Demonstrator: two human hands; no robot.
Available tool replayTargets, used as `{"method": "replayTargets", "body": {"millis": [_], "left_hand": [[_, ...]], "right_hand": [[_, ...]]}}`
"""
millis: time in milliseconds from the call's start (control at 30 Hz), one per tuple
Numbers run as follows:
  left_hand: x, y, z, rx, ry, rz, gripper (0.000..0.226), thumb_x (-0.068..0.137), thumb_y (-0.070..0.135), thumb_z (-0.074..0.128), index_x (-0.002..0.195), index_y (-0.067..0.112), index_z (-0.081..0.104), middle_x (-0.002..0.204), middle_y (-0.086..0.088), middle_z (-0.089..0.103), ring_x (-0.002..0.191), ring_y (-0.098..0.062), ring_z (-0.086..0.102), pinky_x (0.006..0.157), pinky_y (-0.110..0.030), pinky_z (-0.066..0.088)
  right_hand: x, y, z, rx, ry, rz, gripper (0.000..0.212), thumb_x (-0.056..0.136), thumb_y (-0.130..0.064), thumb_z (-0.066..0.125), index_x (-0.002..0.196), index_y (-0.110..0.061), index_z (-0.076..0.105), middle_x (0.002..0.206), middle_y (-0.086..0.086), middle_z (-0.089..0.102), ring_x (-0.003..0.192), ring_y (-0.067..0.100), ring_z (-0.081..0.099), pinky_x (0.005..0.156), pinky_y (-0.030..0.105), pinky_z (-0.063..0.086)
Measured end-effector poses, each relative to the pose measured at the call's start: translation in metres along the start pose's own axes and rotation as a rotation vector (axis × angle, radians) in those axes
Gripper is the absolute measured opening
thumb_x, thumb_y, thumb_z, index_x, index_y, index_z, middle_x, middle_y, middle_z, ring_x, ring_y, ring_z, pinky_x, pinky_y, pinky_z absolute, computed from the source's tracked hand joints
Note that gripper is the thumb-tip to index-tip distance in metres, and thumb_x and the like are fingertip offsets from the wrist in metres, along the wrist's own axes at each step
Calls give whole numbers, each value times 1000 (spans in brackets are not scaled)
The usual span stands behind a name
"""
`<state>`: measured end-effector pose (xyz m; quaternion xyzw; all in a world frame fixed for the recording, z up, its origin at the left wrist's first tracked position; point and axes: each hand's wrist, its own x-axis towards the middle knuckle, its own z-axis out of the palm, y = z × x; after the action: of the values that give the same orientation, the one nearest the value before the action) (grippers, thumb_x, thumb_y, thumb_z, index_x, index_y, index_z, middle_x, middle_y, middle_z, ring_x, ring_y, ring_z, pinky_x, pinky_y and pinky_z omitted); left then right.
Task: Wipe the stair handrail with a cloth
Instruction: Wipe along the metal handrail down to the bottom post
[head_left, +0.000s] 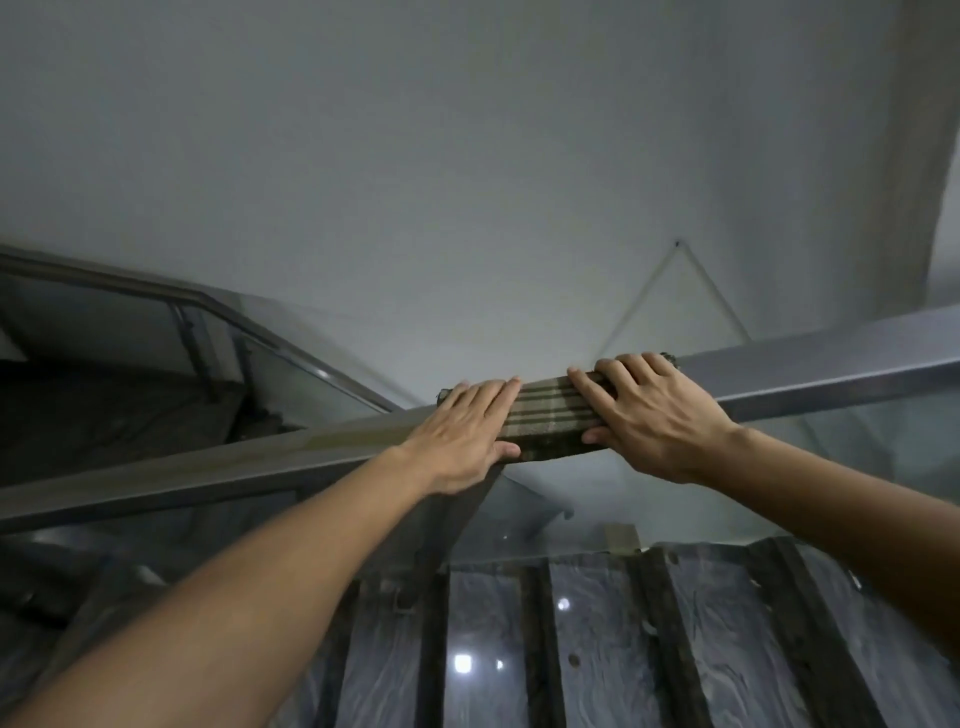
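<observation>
A square grey metal handrail (821, 371) runs from the lower left up to the right edge. A brown striped cloth (550, 421) is draped over the rail near the middle of the view. My left hand (467, 431) lies flat on the cloth's left end, thumb under the rail's near side. My right hand (649, 410) presses on the cloth's right end, fingers over the top and thumb on the near face. Both hands pin the cloth around the rail.
Glass panels (857, 457) hang below the rail. Marble stair steps (587, 649) with dark edges lie below. A second handrail (249, 322) descends at the left. A plain white wall (467, 182) fills the upper view.
</observation>
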<state>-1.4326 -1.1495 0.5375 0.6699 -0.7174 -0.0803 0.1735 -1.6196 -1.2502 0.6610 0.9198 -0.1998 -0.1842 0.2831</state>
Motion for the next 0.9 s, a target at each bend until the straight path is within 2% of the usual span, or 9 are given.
{"method": "replayTargets", "body": {"millis": [267, 567, 900], "left_hand": [[-70, -89, 21, 30, -6, -91, 75, 96, 43, 40, 149, 25, -9, 152, -8, 21, 139, -26, 22, 118, -40, 14], [-130, -173, 49, 7, 15, -140, 74, 96, 41, 42, 151, 22, -3, 152, -12, 23, 136, -29, 25, 117, -46, 19], [-220, -301, 87, 7, 60, -154, 72, 95, 37, 46, 151, 19, 3, 151, -14, 26, 136, -31, 27, 116, -48, 21]], "right_hand": [[65, -96, -8, 3, 8, -87, 66, 94, -53, 16, 147, -14, 17, 123, 24, 51, 100, 39, 52, 87, 50, 44], [122, -186, -25, 14, -42, -68, 74, 88, -53, 6, 143, -9, 30, 114, 28, 56, 92, 41, 56, 79, 52, 49], [200, -326, -38, -53, 47, -112, 78, 87, -54, 0, 145, -9, 25, 116, 27, 55, 92, 40, 56, 79, 50, 48]]}}
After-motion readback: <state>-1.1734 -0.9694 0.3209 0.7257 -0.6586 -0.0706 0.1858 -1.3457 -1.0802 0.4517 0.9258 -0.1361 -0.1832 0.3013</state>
